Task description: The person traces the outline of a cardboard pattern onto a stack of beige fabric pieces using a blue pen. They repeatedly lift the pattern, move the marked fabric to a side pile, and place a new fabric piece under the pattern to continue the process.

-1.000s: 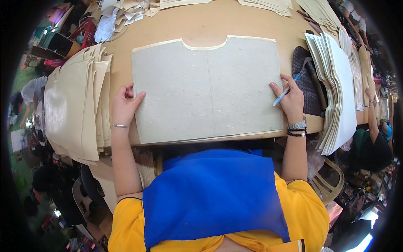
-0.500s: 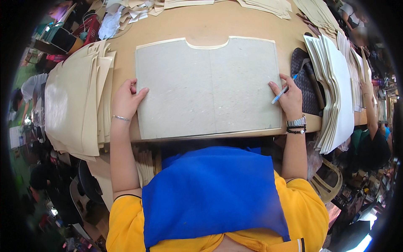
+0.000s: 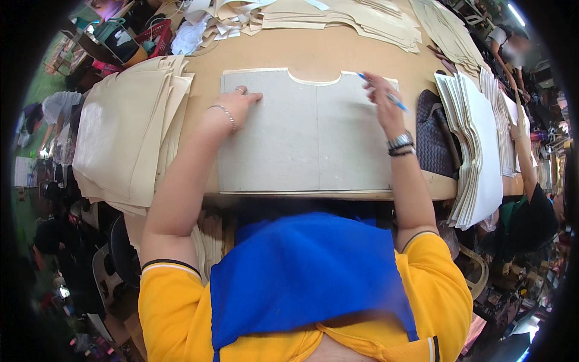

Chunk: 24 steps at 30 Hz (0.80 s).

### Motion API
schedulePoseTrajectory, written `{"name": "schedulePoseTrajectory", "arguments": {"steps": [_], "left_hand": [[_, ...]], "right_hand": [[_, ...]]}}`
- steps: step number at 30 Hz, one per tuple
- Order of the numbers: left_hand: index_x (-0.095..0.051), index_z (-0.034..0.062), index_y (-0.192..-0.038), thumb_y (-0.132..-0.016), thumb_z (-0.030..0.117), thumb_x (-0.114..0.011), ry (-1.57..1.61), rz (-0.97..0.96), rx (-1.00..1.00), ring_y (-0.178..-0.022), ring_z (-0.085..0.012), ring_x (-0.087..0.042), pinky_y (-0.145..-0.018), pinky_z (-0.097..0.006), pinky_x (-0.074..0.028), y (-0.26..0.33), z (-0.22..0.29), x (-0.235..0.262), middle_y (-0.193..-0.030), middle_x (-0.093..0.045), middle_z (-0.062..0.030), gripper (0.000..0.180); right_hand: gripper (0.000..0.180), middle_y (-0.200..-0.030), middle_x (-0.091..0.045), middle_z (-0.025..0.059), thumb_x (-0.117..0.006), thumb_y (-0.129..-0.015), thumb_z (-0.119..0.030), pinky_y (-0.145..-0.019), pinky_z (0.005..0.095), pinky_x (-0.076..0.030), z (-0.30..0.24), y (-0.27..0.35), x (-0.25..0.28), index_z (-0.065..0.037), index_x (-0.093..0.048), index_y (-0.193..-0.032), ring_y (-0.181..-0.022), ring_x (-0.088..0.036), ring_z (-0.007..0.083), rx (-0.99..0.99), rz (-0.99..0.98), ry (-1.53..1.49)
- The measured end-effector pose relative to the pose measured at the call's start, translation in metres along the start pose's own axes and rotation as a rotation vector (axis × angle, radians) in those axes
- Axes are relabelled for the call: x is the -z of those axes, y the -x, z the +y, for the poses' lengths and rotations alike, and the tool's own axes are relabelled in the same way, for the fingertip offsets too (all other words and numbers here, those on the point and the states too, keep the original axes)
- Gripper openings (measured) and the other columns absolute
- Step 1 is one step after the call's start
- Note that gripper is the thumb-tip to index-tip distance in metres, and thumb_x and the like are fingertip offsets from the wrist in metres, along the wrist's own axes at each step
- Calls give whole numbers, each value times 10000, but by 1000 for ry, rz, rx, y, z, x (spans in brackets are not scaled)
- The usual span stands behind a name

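1. A grey cardboard template (image 3: 307,136) lies flat in the middle of the bench (image 3: 338,51), its near edge running along the bench's near edge and its far edge cut with a shallow curved notch.
2. A thin cream sheet (image 3: 253,71) lies under the template, showing only as a narrow border along the far and near edges.
3. The left hand (image 3: 238,102) rests palm down on the far left corner of the template, fingers spread loosely and flat, holding nothing; a ring shows on one finger and a thin bracelet sits at the wrist.
4. The right hand (image 3: 381,99) is over the far right part of the template, closed around a blue pen (image 3: 386,95) that lies slanted across the fingers, one end just by the far edge to the right of the notch.
5. Dark bands and a watch circle the right wrist.
6. To the left of the template a thick stack of cream cut pieces (image 3: 129,130) lies fanned, hanging over the bench's left side.
7. To the right, a dark woven bag (image 3: 433,136) lies just beside the template, and beyond it stands a pile of white-edged pieces (image 3: 476,139).
8. At the far side of the bench lie more cream pieces (image 3: 344,18) and a heap of pale scraps (image 3: 208,27).
9. Another person's arm (image 3: 526,160) reaches in at the far right.
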<state>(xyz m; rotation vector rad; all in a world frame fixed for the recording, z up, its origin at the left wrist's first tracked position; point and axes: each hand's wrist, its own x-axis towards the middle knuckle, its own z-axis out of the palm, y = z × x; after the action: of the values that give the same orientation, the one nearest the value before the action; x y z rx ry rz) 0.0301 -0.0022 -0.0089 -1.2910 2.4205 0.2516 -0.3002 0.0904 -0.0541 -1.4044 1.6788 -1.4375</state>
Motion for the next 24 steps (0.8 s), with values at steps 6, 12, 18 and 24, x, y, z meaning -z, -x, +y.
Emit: {"name": "schedulePoseTrajectory", "arguments": {"steps": [6, 12, 18, 24], "left_hand": [[-375, 220, -1446, -541, 495, -824, 46, -54, 53, -1205, -372, -537, -987, -405, -472, -11, 13, 7, -1425, -410, -201, 1047], [-353, 207, -1447, -453, 636, -855, 21, -42, 74, -1181, -353, -556, -956, -411, -494, -12, 23, 14, -1392, -428, -196, 1194], [-353, 206, -1440, -463, 621, -867, 19, -77, 101, -1193, -337, -547, -945, -422, -502, -12, 25, 13, -1378, -433, -174, 1179], [-317, 221, -1477, -444, 625, -863, 17, -63, 78, -1141, -383, -579, -956, -415, -496, -13, 23, 11, -1369, -438, -233, 1237]], "right_hand": [[233, -841, -703, 54, -675, -865, -196, -695, 235, -518, -2, -53, -105, -15, -684, -1011, -741, -647, 100, 29, -126, -248], [159, -754, -683, 49, -671, -799, -172, -614, 246, -518, 14, -68, -146, -17, -648, -825, -666, -627, 98, 187, -109, -164], [142, -714, -682, 61, -670, -787, -161, -606, 244, -511, 8, -62, -147, -20, -655, -790, -655, -636, 102, 202, -119, -40], [140, -697, -681, 56, -678, -782, -164, -589, 247, -510, 4, -60, -144, -26, -660, -775, -635, -633, 99, 225, -120, 18]]}}
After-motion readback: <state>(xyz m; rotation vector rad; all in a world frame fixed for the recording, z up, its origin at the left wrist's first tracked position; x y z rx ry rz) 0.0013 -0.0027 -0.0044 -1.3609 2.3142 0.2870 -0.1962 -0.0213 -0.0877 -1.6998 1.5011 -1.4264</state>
